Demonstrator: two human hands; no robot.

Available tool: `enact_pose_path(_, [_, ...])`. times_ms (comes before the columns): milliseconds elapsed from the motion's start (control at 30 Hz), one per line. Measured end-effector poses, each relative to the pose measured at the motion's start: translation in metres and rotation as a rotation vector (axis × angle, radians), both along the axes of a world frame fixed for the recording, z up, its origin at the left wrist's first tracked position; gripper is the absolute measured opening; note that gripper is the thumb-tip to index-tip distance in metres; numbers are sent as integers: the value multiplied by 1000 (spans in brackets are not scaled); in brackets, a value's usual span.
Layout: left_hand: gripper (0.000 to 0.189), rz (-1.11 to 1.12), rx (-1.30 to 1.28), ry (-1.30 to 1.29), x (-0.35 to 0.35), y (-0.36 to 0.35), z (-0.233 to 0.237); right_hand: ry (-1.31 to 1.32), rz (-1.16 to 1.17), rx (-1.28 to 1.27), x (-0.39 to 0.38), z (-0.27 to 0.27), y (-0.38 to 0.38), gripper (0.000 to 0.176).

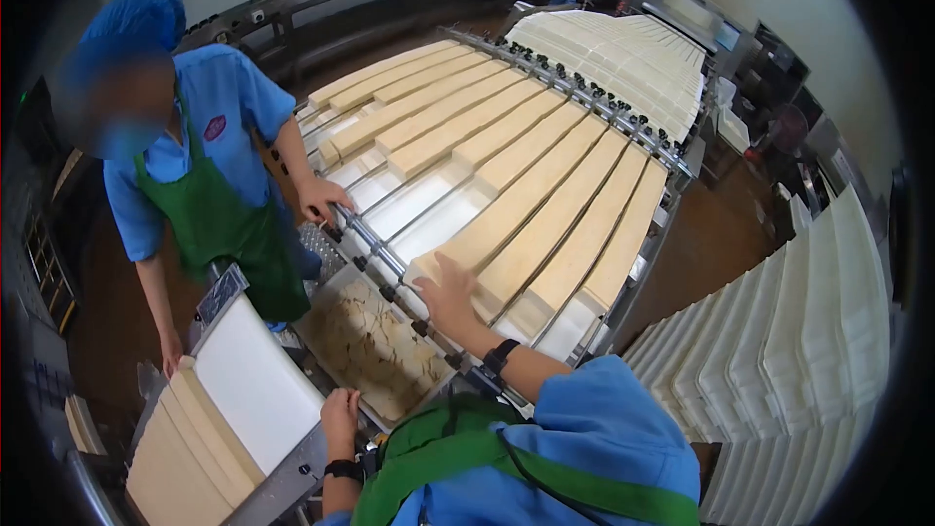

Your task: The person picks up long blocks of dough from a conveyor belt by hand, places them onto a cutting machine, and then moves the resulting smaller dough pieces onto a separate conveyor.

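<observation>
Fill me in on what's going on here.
The person wearing the camera has the right hand spread at the near end of a long pale slab, one of several lying side by side in lanes. The left hand is partly curled near a white surface; whether it holds anything is unclear. A co-worker in a green apron has one hand by the metal bar and the other at the end of more pale slabs.

Head-high view, forward and down
</observation>
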State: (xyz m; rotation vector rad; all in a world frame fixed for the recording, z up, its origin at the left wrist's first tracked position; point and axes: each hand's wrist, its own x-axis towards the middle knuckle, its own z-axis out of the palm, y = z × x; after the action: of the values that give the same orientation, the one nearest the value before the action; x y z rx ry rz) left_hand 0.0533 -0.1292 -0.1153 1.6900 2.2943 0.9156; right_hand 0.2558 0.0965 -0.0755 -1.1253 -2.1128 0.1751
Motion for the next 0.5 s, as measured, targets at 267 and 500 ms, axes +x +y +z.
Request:
enact_pose_path(267, [16,-2,2,38,-2,0,-3,-24,-13,-11,1,-6,4,23])
enact_pose_path(500, [16,6,-45,22,-3,1,-3,-95,-72,-1,-2,-7,3,24])
